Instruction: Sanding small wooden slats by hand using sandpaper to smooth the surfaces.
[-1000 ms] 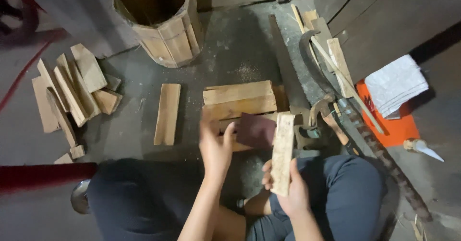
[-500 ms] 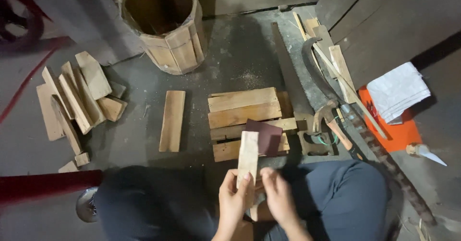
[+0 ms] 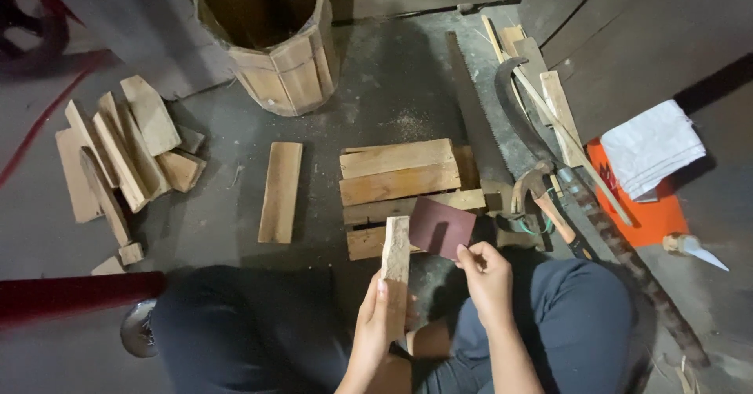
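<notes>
My left hand [image 3: 375, 327] grips a narrow wooden slat [image 3: 396, 264] and holds it upright over my lap. My right hand [image 3: 486, 280] pinches a dark reddish sheet of sandpaper [image 3: 441, 226] by its lower edge, just to the right of the slat. Behind both lies a stack of flat wooden slats [image 3: 398, 171] on the concrete floor. A single slat [image 3: 281, 192] lies alone to the left of the stack.
A wooden slat bucket [image 3: 271, 37] stands at the back. A pile of loose slats [image 3: 118, 155] lies on the left. A handsaw [image 3: 478, 119], a curved sickle [image 3: 522, 123], a hammer [image 3: 537, 190], a white cloth [image 3: 651, 147] on an orange sheet [image 3: 655, 213] and a red pipe [image 3: 74, 296] lie around.
The slat passed from my right hand to my left hand. My right hand has taken hold of the sandpaper that lay on the stack and lifted its edge.
</notes>
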